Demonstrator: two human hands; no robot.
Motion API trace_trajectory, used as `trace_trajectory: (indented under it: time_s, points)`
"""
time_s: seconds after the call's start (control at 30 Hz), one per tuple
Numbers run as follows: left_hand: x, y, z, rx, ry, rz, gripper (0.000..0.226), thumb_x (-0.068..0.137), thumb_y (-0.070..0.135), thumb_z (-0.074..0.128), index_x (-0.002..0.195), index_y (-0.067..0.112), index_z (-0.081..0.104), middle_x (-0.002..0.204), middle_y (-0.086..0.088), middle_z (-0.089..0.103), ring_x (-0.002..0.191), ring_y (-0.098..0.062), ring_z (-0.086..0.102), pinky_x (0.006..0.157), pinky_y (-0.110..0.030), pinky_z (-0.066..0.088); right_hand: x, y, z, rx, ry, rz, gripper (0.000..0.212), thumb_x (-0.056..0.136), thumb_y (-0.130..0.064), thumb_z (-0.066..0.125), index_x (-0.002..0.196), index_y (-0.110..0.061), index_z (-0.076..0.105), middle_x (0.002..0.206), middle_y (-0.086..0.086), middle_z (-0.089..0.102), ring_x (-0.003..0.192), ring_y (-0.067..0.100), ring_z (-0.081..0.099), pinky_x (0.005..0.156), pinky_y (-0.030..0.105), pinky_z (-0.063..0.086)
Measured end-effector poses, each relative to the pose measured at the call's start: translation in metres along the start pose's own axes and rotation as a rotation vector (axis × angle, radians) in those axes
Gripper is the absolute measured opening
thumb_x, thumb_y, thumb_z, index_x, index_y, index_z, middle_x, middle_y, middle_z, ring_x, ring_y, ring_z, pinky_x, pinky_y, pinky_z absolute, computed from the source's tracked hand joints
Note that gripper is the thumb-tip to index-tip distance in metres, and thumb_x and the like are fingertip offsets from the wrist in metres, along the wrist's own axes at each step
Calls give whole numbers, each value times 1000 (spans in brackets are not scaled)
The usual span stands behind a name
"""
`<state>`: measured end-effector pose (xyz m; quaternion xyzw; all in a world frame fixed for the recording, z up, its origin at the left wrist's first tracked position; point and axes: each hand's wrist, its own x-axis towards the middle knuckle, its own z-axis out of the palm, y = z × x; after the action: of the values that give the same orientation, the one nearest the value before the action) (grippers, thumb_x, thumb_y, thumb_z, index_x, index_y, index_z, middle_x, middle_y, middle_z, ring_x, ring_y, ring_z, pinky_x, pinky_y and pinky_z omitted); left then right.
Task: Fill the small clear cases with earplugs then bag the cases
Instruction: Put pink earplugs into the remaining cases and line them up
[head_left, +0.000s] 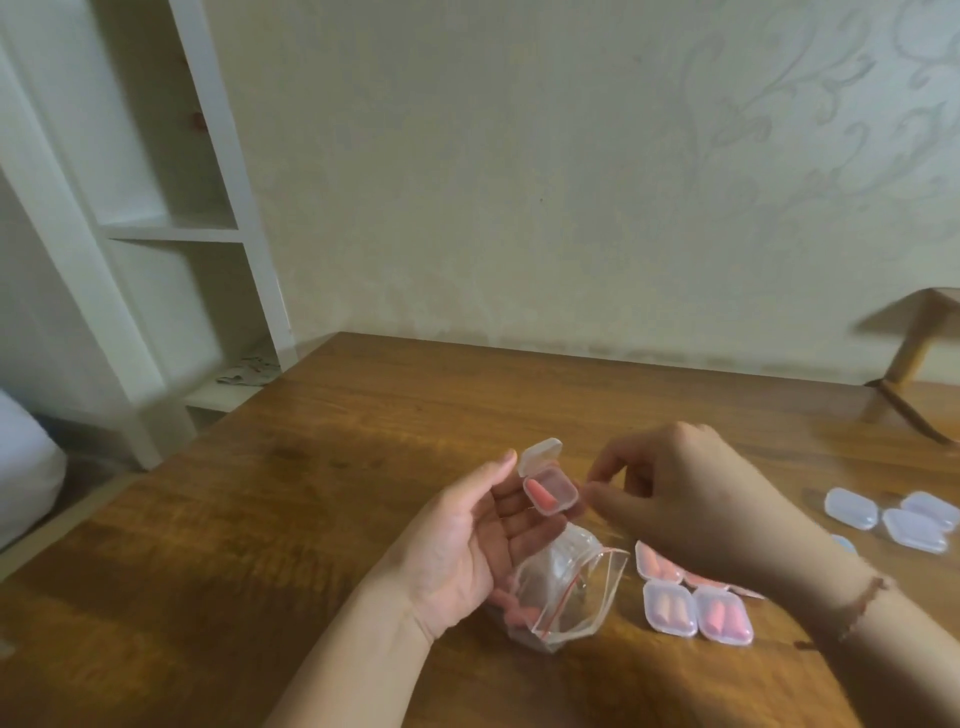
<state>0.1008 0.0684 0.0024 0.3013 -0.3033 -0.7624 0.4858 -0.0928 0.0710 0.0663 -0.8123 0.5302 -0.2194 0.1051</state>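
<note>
I see L hand cradling open case w/ one earplug; R hand fingers pinched by it, contents unclear. Tilt = plug spills.

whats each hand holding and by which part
Left hand holds the open clear case from beneath, on its fingertips. Right hand: fingers pinched near the case; contents cannot be told.

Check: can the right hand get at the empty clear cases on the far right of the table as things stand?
Probably yes. The empty cases lie bare on the table, just outboard of the right hand, with nothing between. Whether its fingertips hold anything is unclear.
</note>
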Motion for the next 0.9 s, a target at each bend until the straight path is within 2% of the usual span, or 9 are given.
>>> trace_trajectory:
  time_s: [0.07,0.17,0.23,0.37,0.43,0.53,0.67,0.77,0.9]
  points:
    - [0,3,-1,-25,30,19,43,90,29,61,121,1,68,119,-27,66,104,-33,68,90,-37,55,-4,1,-17,-45,-173,-47,15,84,-35,66,69,-35,67,52,-38,51,55,-10,52,46,10,37]
    - [1,7,-2,-13,97,37,46,86,32,61,117,-1,70,118,-27,68,100,-30,70,89,-35,56,-10,-1,-22,4,-542,-83,11,88,-29,64,88,-33,75,51,-24,56,53,-5,52,50,9,37]
    - [1,8,0,-1,135,30,48,83,34,61,116,-1,71,118,-25,68,100,-29,69,90,-35,54,-9,-2,-8,-32,-608,-128,20,87,-36,64,105,-41,72,62,-17,59,58,-2,52,55,11,37]
    - [2,8,1,-22,187,21,53,82,34,61,123,1,64,117,-24,70,115,-33,65,90,-33,52,-6,-7,33,-83,-474,-130,21,89,-39,60,107,-46,69,56,-21,53,57,-3,51,57,11,39]
    - [2,8,0,-20,205,23,51,85,34,60,123,0,64,116,-24,70,121,-36,61,90,-33,52,-7,-10,48,-130,-356,-104,19,87,-42,60,103,-43,71,62,-17,51,61,1,49,61,19,45]
    - [3,7,0,-26,233,27,44,94,31,56,125,0,62,115,-24,70,114,-36,66,91,-35,53,-11,-15,64,-205,-274,-65,23,81,-49,59,96,-36,70,76,-7,58,72,14,55,58,26,40]
    - [2,7,-1,-22,244,25,44,94,31,56,124,0,62,116,-24,70,111,-33,68,91,-34,54,-13,-20,64,-208,-285,-72,19,82,-46,60,92,-33,70,80,-8,61,70,13,50,60,25,39]
    - [1,7,-1,-25,240,14,51,82,33,62,120,-2,66,116,-26,69,108,-31,66,89,-35,52,-12,-18,45,-182,-338,-110,17,82,-39,62,67,-31,59,72,-12,60,62,7,49,55,20,39]
    - [0,6,-2,-50,213,37,52,82,29,63,120,-7,65,116,-29,67,98,-32,69,94,-38,53,-12,-12,7,-83,-381,-141,10,83,-38,70,81,-29,69,72,-20,64,71,-4,58,60,10,44]
